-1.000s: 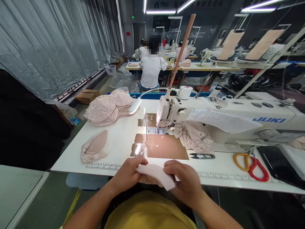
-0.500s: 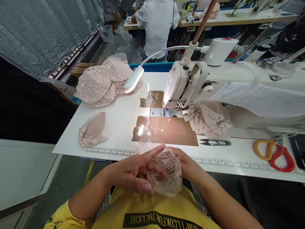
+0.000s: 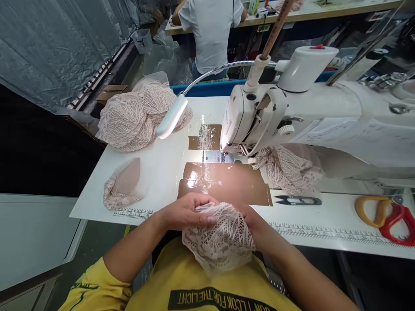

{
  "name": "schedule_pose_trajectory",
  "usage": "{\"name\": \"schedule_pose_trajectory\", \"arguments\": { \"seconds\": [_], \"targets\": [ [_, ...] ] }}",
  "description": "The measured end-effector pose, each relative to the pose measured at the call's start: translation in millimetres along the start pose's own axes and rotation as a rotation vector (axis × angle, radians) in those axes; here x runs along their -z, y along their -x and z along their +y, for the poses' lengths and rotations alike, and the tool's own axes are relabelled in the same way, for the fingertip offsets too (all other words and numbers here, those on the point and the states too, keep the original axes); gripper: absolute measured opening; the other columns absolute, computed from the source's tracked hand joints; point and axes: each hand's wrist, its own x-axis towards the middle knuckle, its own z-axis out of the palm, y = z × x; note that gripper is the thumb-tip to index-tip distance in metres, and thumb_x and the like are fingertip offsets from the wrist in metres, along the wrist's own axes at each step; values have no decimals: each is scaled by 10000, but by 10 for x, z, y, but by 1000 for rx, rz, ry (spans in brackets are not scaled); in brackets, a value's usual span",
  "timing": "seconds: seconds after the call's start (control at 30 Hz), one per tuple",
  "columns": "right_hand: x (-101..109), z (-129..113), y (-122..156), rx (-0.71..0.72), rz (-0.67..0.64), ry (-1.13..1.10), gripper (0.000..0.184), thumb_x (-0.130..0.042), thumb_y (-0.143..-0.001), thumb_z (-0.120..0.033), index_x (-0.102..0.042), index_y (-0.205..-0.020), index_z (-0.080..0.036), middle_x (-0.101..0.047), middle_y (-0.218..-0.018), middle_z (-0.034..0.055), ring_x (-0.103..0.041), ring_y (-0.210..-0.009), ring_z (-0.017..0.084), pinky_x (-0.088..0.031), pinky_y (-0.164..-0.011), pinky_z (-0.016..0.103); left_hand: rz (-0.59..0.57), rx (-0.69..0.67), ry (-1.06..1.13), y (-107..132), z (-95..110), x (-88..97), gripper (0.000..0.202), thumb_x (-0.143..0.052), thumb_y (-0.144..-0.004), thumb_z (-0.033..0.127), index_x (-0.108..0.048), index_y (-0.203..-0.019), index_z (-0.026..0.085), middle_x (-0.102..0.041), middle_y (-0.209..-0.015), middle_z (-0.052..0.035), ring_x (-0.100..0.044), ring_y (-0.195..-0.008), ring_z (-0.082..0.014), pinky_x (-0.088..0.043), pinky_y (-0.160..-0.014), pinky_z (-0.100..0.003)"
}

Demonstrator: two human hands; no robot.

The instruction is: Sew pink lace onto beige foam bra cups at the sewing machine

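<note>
A cupped piece of pale pink lace fabric [image 3: 222, 239] is held between both hands at the table's front edge, close to my body. My left hand [image 3: 189, 212] pinches its upper left side, thumb on top of the lace. On the far right side, my right hand [image 3: 251, 220] grips the same piece; most of its fingers are behind the fabric. The sewing machine [image 3: 246, 121] stands beyond, its needle area lit by a lamp [image 3: 172, 116]. Brown tape [image 3: 223, 181] covers the table in front of the needle plate.
A lace pile [image 3: 129, 116] lies at the back left, with a single lace cup [image 3: 125, 181] nearer. More lace [image 3: 285, 168] sits under the machine arm. Thread snips [image 3: 298, 201] and red-and-yellow-handled scissors [image 3: 387, 216] lie right. A person in white [image 3: 212, 34] sits ahead.
My left hand has gone from loosely spread fingers to a pinch on the lace piece. The lace is now opened out wider, its edge hanging toward me. The view has shifted slightly.
</note>
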Motion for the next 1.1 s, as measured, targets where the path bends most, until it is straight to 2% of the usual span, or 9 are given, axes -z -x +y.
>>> {"name": "schedule_pose_trajectory", "arguments": {
  "seconds": [0.13, 0.3, 0.4, 0.53, 0.6, 0.7, 0.9, 1.0, 1.1],
  "targets": [
    [24, 37, 58, -57, 231, 35, 391, -670, -800, -358, -617, -1146, -185, -664, -817, 37, -625, -757, 184, -515, -666, 286, 76, -7, -155, 30, 38, -5, 246, -662, -810, 340, -631, -822, 96, -545, -701, -8, -515, -642, -108, -409, -595, -202],
    [107, 80, 69, -1, 358, 289, 569, -540, -894, -389, -390, -1408, -195, -611, -626, -32, -570, -564, 128, -485, -555, 248, 76, -147, -367, 61, 46, 8, 224, -628, -825, 309, -640, -744, 100, -538, -844, -49, -522, -785, -152, -424, -727, -242],
    [263, 94, -37, 82, 506, 690, 434, -427, -937, -392, -531, -1302, -181, -702, -961, 81, -647, -911, 213, -522, -814, 364, 65, -157, -290, 136, 23, 32, 265, -611, -835, 345, -613, -727, 104, -524, -843, -53, -508, -738, -141, -421, -674, -234],
    [447, 117, -195, 54, 545, 1038, 502, -372, -942, -412, -479, -1369, -169, -415, -1462, 124, -322, -1369, 315, -291, -1100, 539, 40, -134, -196, 250, 2, 93, 302, -613, -828, 389, -600, -723, 106, -508, -793, -46, -465, -665, -120, -394, -592, -218],
    [460, 98, -193, 57, 371, 999, 498, -380, -943, -423, -467, -1382, -203, -405, -1473, 101, -299, -1382, 309, -249, -1118, 548, 54, -142, -223, 284, 3, 123, 304, -613, -824, 399, -607, -738, 107, -515, -809, -55, -476, -692, -136, -406, -617, -231],
    [393, 12, -89, 83, 68, 655, 435, -335, -968, -431, -538, -1312, -260, -607, -1282, 77, -531, -1215, 256, -411, -1025, 474, 85, -158, -251, 313, 14, 154, 302, -605, -825, 407, -614, -780, 109, -525, -837, -65, -501, -721, -153, -425, -649, -249],
    [205, -127, -71, 212, 149, 244, 545, -711, -733, -500, -562, -1197, -258, -548, -1284, 99, -553, -1143, 247, -464, -945, 393, 66, -202, -333, 310, 33, 138, 282, -578, -842, 394, -603, -764, 124, -548, -855, -70, -515, -745, -162, -436, -696, -259],
    [117, -140, -195, 161, 113, 235, 370, -746, -723, -377, -602, -1028, -223, -578, -1196, 83, -564, -1068, 211, -463, -901, 341, 63, -191, -372, 292, 41, 113, 294, -568, -843, 419, -601, -784, 133, -535, -850, -67, -508, -735, -163, -437, -693, -263],
    [45, -116, -280, 73, 38, 119, 215, -700, -763, -374, -613, -815, -184, -614, -891, 27, -572, -796, 149, -471, -733, 275, 65, -195, -392, 288, 39, 111, 302, -580, -834, 421, -590, -747, 132, -523, -825, -58, -489, -723, -155, -426, -682, -258]
  ]
}}
